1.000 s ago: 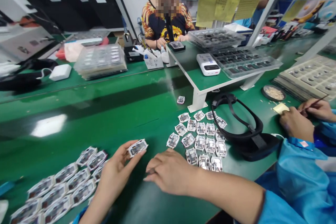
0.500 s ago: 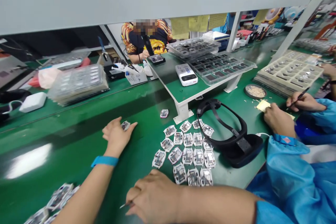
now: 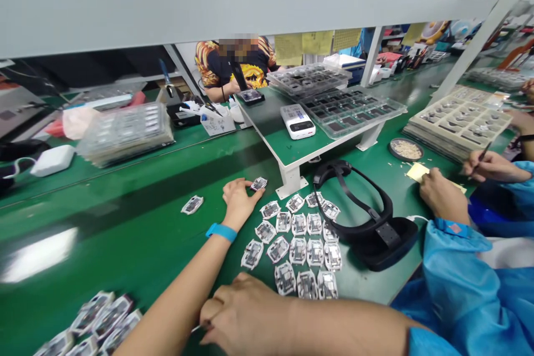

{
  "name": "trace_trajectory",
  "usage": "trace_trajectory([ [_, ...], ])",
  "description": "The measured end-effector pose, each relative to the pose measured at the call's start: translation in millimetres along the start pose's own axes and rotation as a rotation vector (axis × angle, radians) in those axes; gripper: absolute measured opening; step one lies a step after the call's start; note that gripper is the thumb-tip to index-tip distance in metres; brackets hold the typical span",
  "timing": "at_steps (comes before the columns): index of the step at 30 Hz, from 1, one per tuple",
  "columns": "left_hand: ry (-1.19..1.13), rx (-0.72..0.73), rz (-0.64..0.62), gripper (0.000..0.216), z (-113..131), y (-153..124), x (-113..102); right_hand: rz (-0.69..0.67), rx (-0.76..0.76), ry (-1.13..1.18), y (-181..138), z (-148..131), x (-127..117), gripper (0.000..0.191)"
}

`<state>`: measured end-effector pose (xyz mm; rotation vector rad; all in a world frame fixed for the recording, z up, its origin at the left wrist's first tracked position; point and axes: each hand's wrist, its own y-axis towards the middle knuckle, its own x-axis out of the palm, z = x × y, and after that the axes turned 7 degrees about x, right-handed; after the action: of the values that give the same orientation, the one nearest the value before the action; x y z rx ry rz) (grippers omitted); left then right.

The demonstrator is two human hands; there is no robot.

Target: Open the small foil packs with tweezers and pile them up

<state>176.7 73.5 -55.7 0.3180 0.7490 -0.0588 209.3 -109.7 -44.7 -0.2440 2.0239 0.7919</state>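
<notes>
My left hand (image 3: 242, 200), with a blue wristband, reaches forward over the green bench. Its thumb and fingers close around a small white watch housing (image 3: 259, 183) with electronics inside, beside a white stand leg. A similar housing (image 3: 192, 205) lies alone to the left. Low in the middle, my right hand (image 3: 246, 311) is curled around a thin tool (image 3: 197, 329); only its pale tip shows, so its kind is unclear. Several more housings (image 3: 298, 251) lie in loose rows beyond my right hand. Another group (image 3: 110, 314) lies at the lower left, partly behind my left forearm.
A black headset (image 3: 375, 222) stands right of the rows. Behind them, a raised stand (image 3: 271, 139) bears a white power bank (image 3: 297, 121) and clear trays (image 3: 354, 108). At right, a co-worker's hands (image 3: 444, 197) work near a round dish (image 3: 405, 149). Another person sits opposite.
My left hand has moved right, from the housing now lying alone to the one beside the stand leg. My right hand has stayed nearly still.
</notes>
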Motion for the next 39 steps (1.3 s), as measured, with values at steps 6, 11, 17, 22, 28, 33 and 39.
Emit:
trace_trajectory([
  [6,-0.409,-0.094,0.029,0.042,8,-34,-36,0.032,0.021,-0.029,-2,-2,0,0.020],
  [11,-0.701,-0.236,0.064,0.050,19,-85,-73,0.036,0.055,0.152,-2,-8,-10,0.032],
  [17,-0.916,-0.491,0.058,0.055,20,-141,-113,0.176,0.237,0.712,2,-13,-34,0.020],
  [22,-0.891,-0.612,0.005,0.050,15,-177,-124,0.290,0.534,0.891,8,-3,-42,0.007],
  [28,-0.815,-0.543,-0.125,0.041,14,-197,-119,0.227,0.600,0.932,7,1,-32,0.010],
  [33,-0.811,-0.513,-0.154,0.037,16,-198,-118,0.206,0.590,0.900,6,0,-29,0.008],
  [39,-0.845,-0.540,-0.112,0.038,17,-196,-121,0.221,0.532,0.887,5,0,-31,0.004],
])
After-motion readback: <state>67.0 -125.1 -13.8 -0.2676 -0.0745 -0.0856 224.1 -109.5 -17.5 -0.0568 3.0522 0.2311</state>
